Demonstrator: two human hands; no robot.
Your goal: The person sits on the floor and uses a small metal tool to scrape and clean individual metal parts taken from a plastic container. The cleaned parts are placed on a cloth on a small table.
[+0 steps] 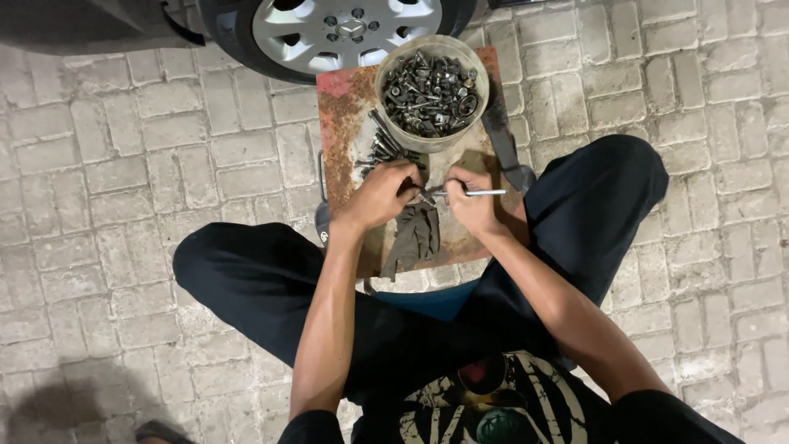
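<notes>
Car wheel, bolt tub, paving

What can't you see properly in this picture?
- Head view: the small part at the left hand is hidden by its fingers.
- The rusty metal plate is partly covered by the tub of bolts, both hands and a dark rag.
- The car wheel is cut off by the top edge.
- The right hand hides the near end of the thin metal tool.
</notes>
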